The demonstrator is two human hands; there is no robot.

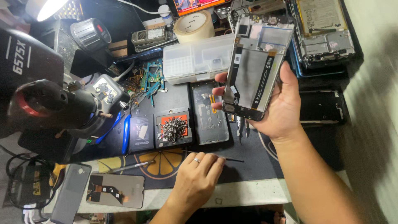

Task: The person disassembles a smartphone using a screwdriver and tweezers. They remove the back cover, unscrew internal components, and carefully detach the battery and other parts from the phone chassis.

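Dark cluttered repair mat (lamplit), right hand clasping opened phone, left hand pinching thin tool.

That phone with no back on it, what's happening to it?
A person is holding the opened phone up in their right hand, with its inside parts facing them. Their left hand rests on the dark work mat, its fingers on a thin black tool. Below lie another phone frame, a pile of tiny screws, and a clear parts box.
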